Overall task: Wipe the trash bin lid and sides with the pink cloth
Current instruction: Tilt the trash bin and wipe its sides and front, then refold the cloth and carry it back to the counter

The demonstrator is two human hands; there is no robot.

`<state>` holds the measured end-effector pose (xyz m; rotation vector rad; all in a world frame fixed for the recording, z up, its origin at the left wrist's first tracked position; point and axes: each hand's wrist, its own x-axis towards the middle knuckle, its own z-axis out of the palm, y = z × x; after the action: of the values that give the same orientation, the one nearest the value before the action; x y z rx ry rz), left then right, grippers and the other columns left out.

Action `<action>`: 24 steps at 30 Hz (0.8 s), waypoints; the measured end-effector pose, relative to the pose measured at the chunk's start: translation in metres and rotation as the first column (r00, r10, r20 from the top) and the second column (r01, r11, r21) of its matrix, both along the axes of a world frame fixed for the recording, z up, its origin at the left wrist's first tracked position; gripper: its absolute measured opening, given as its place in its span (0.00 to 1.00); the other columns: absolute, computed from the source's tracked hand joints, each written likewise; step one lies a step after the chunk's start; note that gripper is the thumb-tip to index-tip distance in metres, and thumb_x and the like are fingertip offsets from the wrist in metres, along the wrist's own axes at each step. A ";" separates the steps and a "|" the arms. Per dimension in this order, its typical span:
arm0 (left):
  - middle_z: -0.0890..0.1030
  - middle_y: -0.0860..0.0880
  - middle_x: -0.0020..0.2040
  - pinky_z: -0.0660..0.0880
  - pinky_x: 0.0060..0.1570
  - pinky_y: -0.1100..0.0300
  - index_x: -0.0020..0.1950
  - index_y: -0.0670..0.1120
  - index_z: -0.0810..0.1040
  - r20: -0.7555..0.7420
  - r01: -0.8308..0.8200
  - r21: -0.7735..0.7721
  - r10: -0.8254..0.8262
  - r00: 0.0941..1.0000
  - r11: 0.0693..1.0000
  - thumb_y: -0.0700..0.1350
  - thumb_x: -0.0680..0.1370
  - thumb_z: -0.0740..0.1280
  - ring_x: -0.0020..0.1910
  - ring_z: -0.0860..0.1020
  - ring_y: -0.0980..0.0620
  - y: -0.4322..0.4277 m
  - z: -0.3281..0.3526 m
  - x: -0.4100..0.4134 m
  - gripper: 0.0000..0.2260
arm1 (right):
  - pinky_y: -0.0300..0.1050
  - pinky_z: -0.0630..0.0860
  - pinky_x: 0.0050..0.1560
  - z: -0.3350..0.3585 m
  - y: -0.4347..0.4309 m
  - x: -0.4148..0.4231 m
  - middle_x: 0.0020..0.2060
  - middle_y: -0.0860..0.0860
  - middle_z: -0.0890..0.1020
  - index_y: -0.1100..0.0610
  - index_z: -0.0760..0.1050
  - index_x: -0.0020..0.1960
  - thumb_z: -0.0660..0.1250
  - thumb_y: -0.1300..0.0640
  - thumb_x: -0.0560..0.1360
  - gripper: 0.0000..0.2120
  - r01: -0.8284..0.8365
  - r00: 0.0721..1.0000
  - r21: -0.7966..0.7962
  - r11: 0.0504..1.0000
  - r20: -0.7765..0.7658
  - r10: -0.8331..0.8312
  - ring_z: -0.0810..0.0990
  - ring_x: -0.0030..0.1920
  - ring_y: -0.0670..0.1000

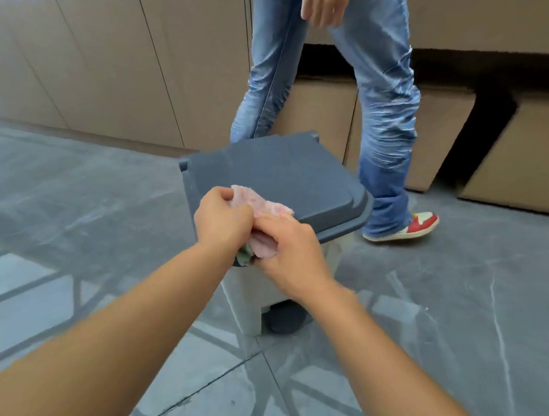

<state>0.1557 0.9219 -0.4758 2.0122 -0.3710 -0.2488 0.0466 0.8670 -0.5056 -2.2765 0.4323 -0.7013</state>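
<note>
A small pedal trash bin stands on the floor in the middle of the view, with a closed dark grey lid (284, 176) and a pale grey body (248, 302). The pink cloth (260, 205) is bunched over the lid's near corner. My left hand (222, 220) grips its upper end. My right hand (292, 257) pinches its lower end, just in front of the lid's edge. Part of the cloth is hidden between my fingers.
A person in blue jeans (385, 110) and a red and white sneaker (420, 226) stands just behind and right of the bin. Tan cabinet panels (106, 73) and cardboard boxes (514, 156) line the back. The floor is grey tile (456, 294).
</note>
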 end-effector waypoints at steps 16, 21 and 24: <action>0.81 0.35 0.55 0.79 0.54 0.47 0.66 0.37 0.75 -0.756 0.021 -0.641 -0.636 0.155 0.767 0.34 0.76 0.62 0.51 0.82 0.40 -0.005 0.359 -0.082 0.18 | 0.48 0.83 0.51 0.359 -0.037 -0.132 0.63 0.59 0.83 0.59 0.72 0.71 0.73 0.52 0.74 0.28 0.020 0.990 0.999 0.025 -0.016 -0.144 0.84 0.61 0.57; 0.82 0.37 0.54 0.79 0.55 0.48 0.63 0.33 0.77 -0.827 0.133 -0.506 -0.524 0.207 0.852 0.41 0.74 0.69 0.51 0.83 0.43 0.002 0.445 -0.109 0.20 | 0.55 0.82 0.57 0.457 -0.050 -0.143 0.60 0.64 0.83 0.66 0.76 0.66 0.68 0.61 0.79 0.17 0.115 0.973 0.993 0.023 -0.108 -0.203 0.82 0.62 0.61; 0.83 0.37 0.55 0.82 0.46 0.51 0.60 0.34 0.78 -0.820 0.128 -0.476 -0.491 0.293 0.870 0.36 0.71 0.72 0.49 0.84 0.43 0.019 0.466 -0.121 0.18 | 0.50 0.83 0.53 0.488 -0.047 -0.153 0.57 0.60 0.86 0.63 0.78 0.63 0.65 0.58 0.81 0.14 0.163 0.974 0.985 0.060 -0.151 -0.169 0.85 0.57 0.57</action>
<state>0.0346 0.9408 -0.0100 1.1275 -0.0330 -1.4500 -0.1068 0.8201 -0.0178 -0.8143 0.8609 -0.2692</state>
